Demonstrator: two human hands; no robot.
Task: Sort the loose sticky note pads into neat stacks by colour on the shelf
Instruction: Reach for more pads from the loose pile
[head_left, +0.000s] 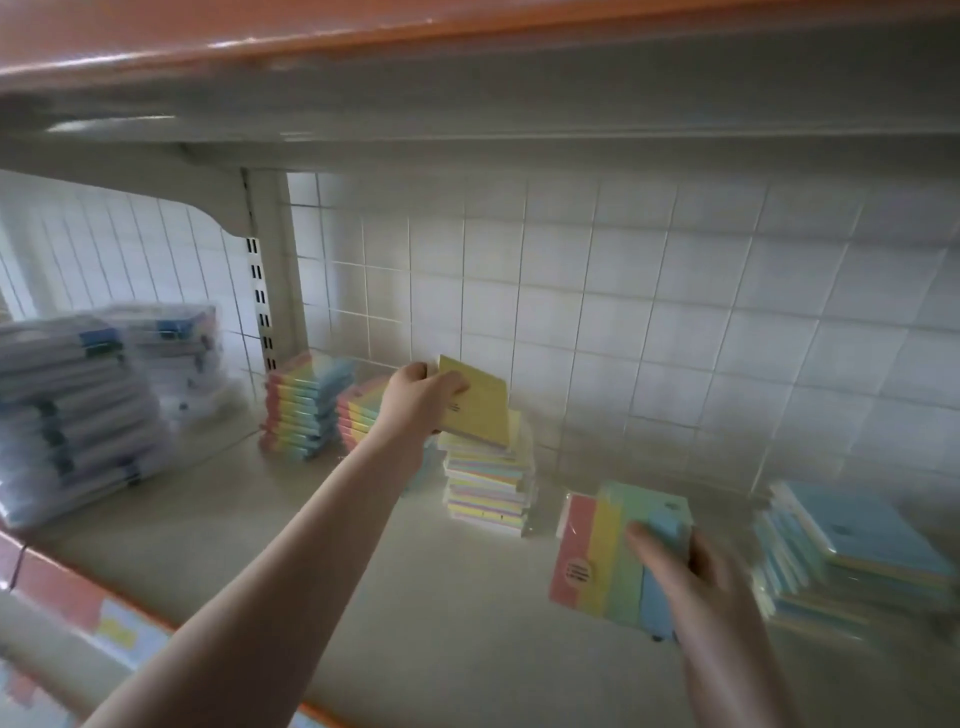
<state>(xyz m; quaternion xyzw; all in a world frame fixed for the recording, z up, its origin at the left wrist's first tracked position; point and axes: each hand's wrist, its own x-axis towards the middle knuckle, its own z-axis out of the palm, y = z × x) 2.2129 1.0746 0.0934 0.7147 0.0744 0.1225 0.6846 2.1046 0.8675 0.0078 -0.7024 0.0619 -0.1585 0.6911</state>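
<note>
My left hand (423, 397) grips a yellow sticky note pad (480, 402), tilted just above a stack of yellow-topped pads (488, 488) near the back of the shelf. My right hand (691, 566) holds a striped pad pack (605, 561) with pink, yellow, green and blue bands, lifted slightly off the shelf (363, 597) at the front right. Two stacks of rainbow-striped pads (304, 410) stand left of my left hand, the nearer one (358, 415) partly hidden by my wrist. A stack of blue-topped pads (857, 551) sits at the far right.
Piles of clear-wrapped packets (72, 410) fill the shelf's left end. A white wire grid (623, 322) backs the shelf, with an upright bracket (265, 291) at the left. An orange-edged shelf (415, 36) hangs low overhead. The front edge carries price labels (117, 631).
</note>
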